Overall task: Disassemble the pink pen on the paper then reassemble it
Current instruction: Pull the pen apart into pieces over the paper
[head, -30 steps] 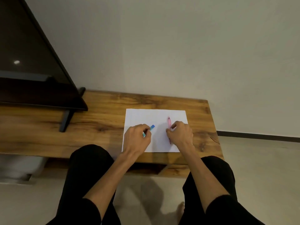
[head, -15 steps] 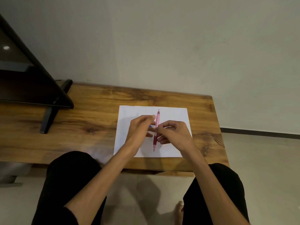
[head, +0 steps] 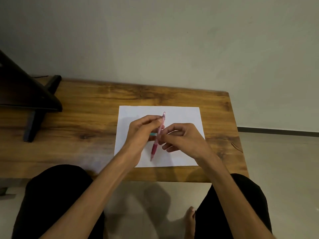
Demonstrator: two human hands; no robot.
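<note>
**Pink Pen: Two-Handed Hold Above the Paper**

The pink pen (head: 158, 136) is held in the air above the white paper (head: 183, 116), assembled, with its clip end pointing away from the person and its tip pointing toward the near edge. The upper barrel is pinched by the left hand (head: 141, 133); the mid-barrel, just above the darker rubber grip, is pinched by the right hand (head: 183, 138). Both hands are closed on the pen.

The pen is judged to be light, rigid and smooth along the translucent barrel, so slippage is likely there. A firmer purchase is offered by the rubber grip section, which should be taken in one hand while the barrel is twisted with the other. Small internal parts are expected and should be released over the paper.

A teal object (head: 152, 134) is partly hidden behind the left hand. The paper lies on a wooden table (head: 86, 121).
</note>
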